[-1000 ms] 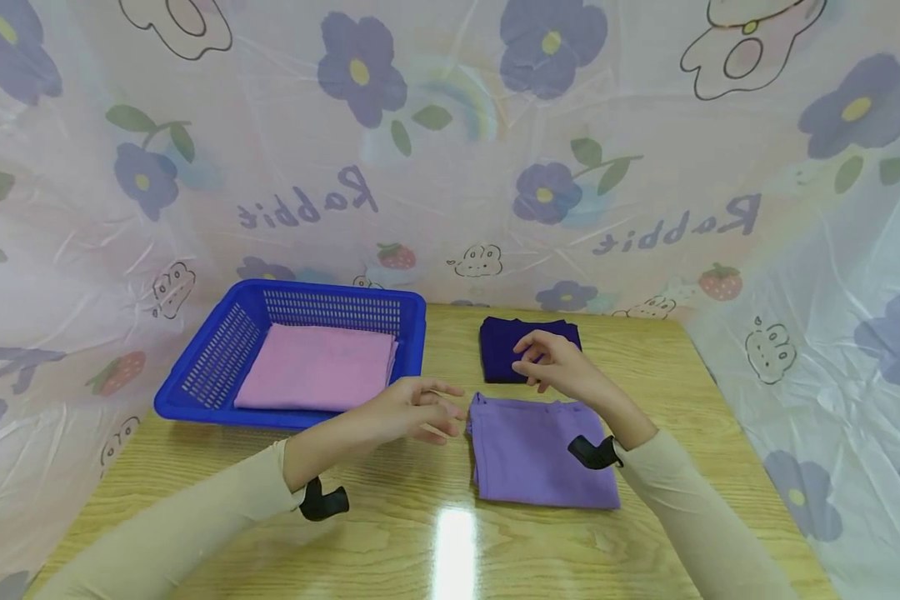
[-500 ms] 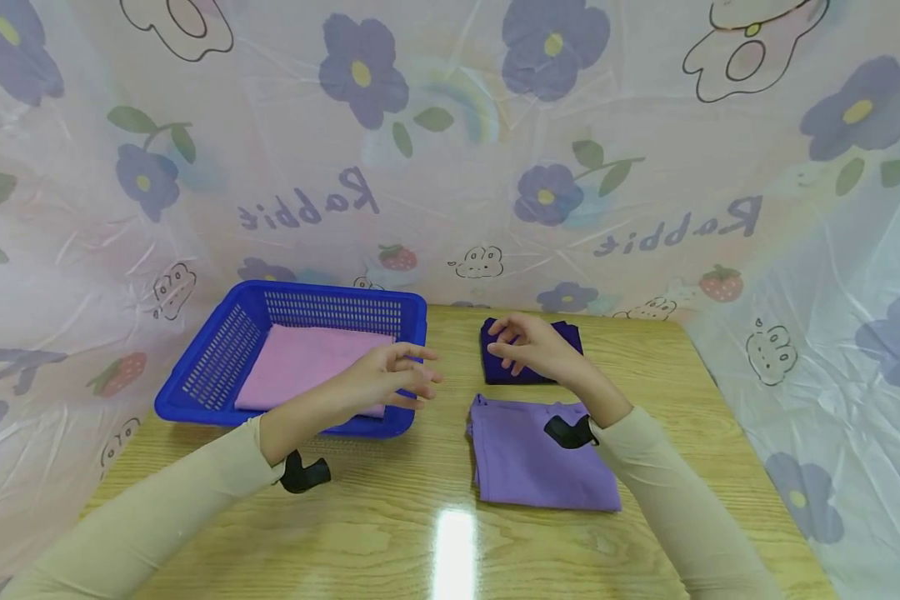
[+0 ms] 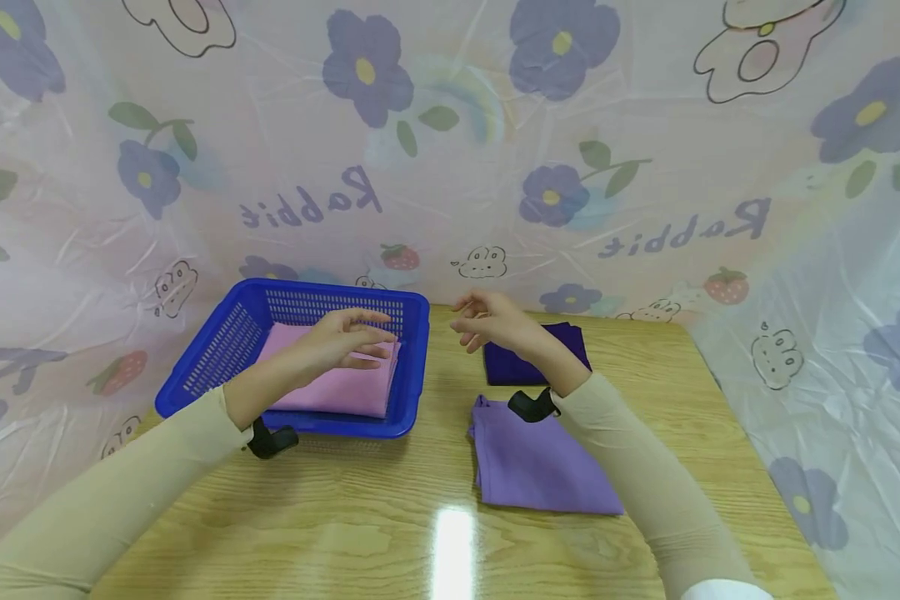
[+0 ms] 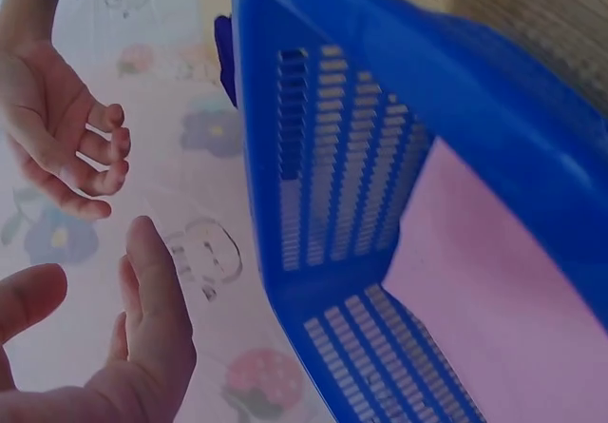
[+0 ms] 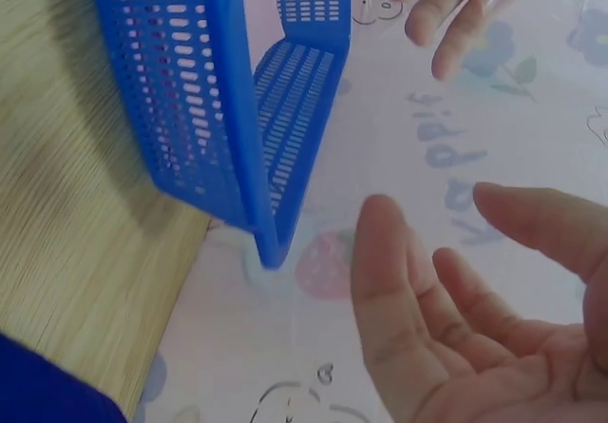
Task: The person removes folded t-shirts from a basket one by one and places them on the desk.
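Note:
My left hand (image 3: 339,342) hovers over the blue plastic basket (image 3: 167,403), its fingers loosely bent and holding nothing. Inside that basket lies a folded pink cloth (image 3: 337,398), partly covered by the hand in the head view. To the right of the basket, my right hand (image 3: 491,321) is raised with relaxed fingers and grips nothing. Below and behind its wrist sits a folded dark purple cloth (image 3: 513,367). Nearer to me on the table is a folded light purple cloth (image 3: 532,471), partly hidden by the right forearm.
The wooden table (image 3: 360,525) ends at a patterned curtain (image 3: 435,183) hung behind it and at both sides. A black strap-on wrist mount (image 3: 272,440) sits on the left wrist, and a similar mount (image 3: 532,406) on the right.
Both hands have moved left and away from me, the left from the table to above the basket, the right from over the dark purple cloth. The cloths and basket stay put.

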Available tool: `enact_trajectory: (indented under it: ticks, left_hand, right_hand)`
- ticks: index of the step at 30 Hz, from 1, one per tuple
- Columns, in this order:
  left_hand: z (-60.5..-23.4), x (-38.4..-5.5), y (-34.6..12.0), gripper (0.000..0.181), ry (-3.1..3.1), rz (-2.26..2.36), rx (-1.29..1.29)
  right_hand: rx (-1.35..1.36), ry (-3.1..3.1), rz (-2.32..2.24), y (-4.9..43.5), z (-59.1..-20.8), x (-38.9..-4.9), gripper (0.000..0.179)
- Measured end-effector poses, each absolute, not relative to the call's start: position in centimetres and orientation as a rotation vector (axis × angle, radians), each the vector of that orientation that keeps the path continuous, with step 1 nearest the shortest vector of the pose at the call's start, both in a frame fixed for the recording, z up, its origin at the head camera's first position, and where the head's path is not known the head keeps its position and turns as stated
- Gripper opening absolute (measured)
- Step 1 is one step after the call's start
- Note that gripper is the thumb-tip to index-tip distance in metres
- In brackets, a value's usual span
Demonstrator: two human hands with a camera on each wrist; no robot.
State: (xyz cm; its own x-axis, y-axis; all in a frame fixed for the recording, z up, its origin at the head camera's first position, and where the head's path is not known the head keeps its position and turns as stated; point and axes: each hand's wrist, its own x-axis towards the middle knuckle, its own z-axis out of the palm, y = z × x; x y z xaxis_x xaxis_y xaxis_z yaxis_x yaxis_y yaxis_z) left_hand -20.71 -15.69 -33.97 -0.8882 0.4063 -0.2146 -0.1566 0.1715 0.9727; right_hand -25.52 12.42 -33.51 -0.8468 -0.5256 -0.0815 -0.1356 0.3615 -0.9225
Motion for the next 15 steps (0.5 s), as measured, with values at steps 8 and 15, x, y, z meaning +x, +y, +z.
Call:
enact_trajectory:
  ticks: [8,15]
  left_hand:
    - [-33.5,-22.3,-18.5,0.056,2.094,1.682,0.204]
    - [-33.5,-23.6,-21.0,0.058,2.132,1.654,0.108]
  right_hand:
    - [-0.503,2.190,-1.519,8.7,-33.0,-26.4,0.041]
    - [-0.411,2.159,-1.534,5.5,-33.8,-27.5,0.040]
